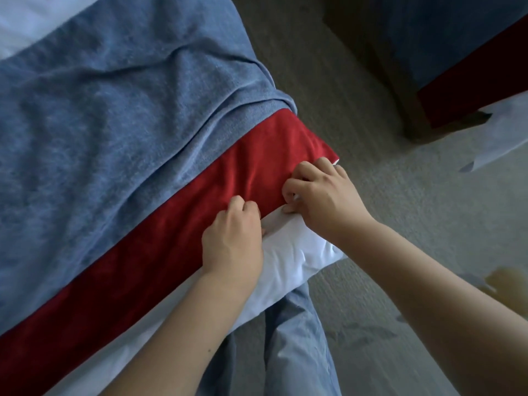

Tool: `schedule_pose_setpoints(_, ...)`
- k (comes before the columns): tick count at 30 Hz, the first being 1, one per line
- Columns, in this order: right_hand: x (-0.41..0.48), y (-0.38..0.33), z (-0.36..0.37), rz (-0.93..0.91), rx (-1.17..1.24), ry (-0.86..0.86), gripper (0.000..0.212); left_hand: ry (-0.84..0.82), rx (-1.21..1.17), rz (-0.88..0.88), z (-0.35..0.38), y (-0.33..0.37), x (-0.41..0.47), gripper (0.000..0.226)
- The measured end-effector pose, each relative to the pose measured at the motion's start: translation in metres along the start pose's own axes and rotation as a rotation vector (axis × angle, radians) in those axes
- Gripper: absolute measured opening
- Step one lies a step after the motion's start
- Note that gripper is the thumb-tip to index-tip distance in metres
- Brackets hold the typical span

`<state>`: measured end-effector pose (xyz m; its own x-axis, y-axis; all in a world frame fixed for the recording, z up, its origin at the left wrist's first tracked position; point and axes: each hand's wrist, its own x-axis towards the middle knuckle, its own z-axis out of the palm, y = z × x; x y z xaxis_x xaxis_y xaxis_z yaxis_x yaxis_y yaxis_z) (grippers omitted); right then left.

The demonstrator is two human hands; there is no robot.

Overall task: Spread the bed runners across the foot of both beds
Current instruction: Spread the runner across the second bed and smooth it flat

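Observation:
A red bed runner (160,241) lies in a band across the foot of the near bed, between a blue blanket (114,115) and the white sheet (291,261) at the bed's edge. My left hand (233,241) grips the runner's near edge with curled fingers. My right hand (317,195) pinches the same edge close to the bed's corner, fingers curled into the red cloth. The second bed (468,61) stands at the top right, with a dark red runner (471,90) over its foot and white sheet hanging below.
Grey carpet (371,172) fills the gap between the two beds. My legs in light blue trousers (297,344) stand against the near bed's corner. A yellowish patch (311,284) shows on the carpet at the right.

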<state>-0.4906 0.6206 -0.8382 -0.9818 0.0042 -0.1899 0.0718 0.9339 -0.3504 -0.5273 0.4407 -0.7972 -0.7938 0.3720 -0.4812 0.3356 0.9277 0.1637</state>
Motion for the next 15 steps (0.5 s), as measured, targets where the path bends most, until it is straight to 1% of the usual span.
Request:
schedule_pose_setpoints(2, -0.002, 0.0, 0.002, -0.045, 0.001, 0.047, 0.016, 0.045, 0.064, -0.017, 0.006, 0.001, -0.004, 0.017)
schedule_pose_setpoints(4, -0.009, 0.0, 0.001, -0.124, 0.029, 0.131, 0.009, 0.128, 0.175, -0.001, 0.012, 0.002, -0.007, 0.021)
schedule_pose_setpoints(6, -0.023, 0.002, -0.001, -0.222, 0.087, 0.203, 0.014, 0.196, 0.222, 0.053, 0.017, 0.002, -0.012, 0.021)
schedule_pose_setpoints(10, -0.055, 0.018, -0.003, -0.332, 0.131, 0.165, 0.014, 0.215, 0.142, 0.226, 0.015, 0.009, -0.027, 0.024)
schedule_pose_setpoints(13, -0.071, 0.027, -0.009, -0.35, 0.132, 0.151, 0.026, 0.208, 0.046, 0.334, 0.019, 0.017, -0.054, 0.022)
schedule_pose_setpoints(14, -0.074, 0.028, -0.009, -0.352, 0.111, 0.128, 0.026, 0.193, 0.022, 0.357, 0.022, 0.019, -0.062, 0.021)
schedule_pose_setpoints(15, -0.078, 0.028, -0.007, -0.357, 0.073, 0.094, 0.021, 0.181, 0.008, 0.372, 0.028, 0.019, -0.067, 0.02)
